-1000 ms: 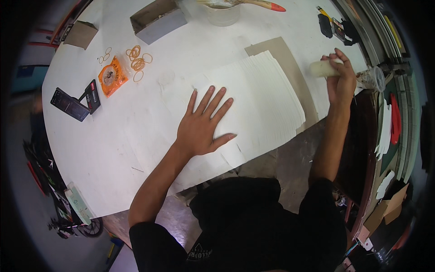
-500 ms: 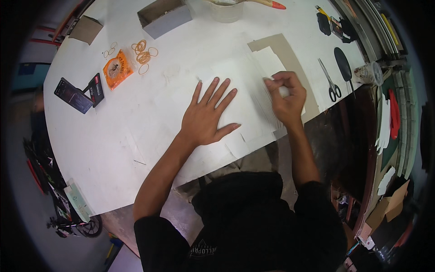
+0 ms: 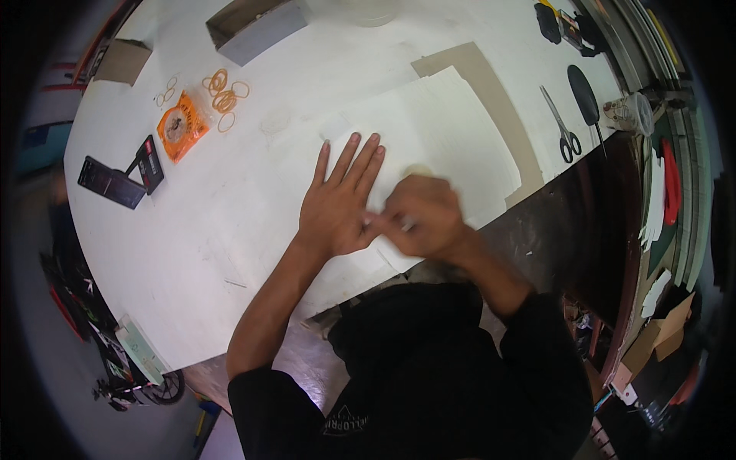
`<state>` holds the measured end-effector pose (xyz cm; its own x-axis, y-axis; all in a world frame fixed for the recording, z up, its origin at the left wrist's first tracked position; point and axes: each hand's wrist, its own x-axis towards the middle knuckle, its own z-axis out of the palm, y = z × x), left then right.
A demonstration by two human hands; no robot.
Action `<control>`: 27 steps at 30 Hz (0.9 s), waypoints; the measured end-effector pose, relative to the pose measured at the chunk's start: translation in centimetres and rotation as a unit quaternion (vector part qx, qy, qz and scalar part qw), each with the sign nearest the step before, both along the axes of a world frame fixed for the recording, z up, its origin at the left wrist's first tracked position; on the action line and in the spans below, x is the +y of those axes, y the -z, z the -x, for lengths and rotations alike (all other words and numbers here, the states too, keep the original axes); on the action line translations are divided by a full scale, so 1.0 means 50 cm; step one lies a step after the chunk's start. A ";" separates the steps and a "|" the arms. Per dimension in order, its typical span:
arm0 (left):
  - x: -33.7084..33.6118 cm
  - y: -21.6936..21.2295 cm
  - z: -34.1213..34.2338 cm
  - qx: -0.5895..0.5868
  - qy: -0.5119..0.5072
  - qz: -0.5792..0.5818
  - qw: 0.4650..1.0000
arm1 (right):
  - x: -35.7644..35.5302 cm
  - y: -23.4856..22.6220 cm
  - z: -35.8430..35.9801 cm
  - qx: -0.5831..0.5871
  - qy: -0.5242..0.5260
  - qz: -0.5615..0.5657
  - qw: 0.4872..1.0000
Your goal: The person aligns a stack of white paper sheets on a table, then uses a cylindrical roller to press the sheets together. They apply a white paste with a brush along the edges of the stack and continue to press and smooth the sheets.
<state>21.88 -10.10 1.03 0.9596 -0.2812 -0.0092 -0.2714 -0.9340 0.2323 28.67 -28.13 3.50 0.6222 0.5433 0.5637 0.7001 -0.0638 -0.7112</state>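
Observation:
My left hand [image 3: 335,211] lies flat on the white paper, fingers stretched out and thumb toward my right hand. Close beside it, my right hand [image 3: 425,218] is curled and blurred by motion. A pale yellowish, rounded thing [image 3: 418,169] shows at its far side; its kind I cannot make out. Under and beyond the right hand, white sheets [image 3: 471,126] lie on a larger grey-brown board [image 3: 491,80], which sticks out along their far and right sides.
Left of the paper are an orange packet [image 3: 182,129], rubber bands [image 3: 224,98] and a propped phone [image 3: 113,182]. An open grey box [image 3: 264,34] stands at the back. Scissors [image 3: 563,126], a black-bladed tool [image 3: 583,92] and a plastic cup [image 3: 630,115] lie toward the right edge.
My right hand has swept left and nearer, from the right part of the sheets to beside my left thumb. The raised sheet edges now lie flat. The left hand stays flat.

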 end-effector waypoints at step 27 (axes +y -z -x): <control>0.038 0.022 0.043 -0.006 -0.003 -0.030 1.000 | 0.043 0.003 0.075 -0.007 -0.038 0.009 0.999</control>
<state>19.75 -8.22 -0.07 0.9616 -0.2739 -0.0151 -0.2673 -0.9480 0.1729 24.94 -25.97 3.37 0.5700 0.5995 0.5618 0.7139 -0.0229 -0.6999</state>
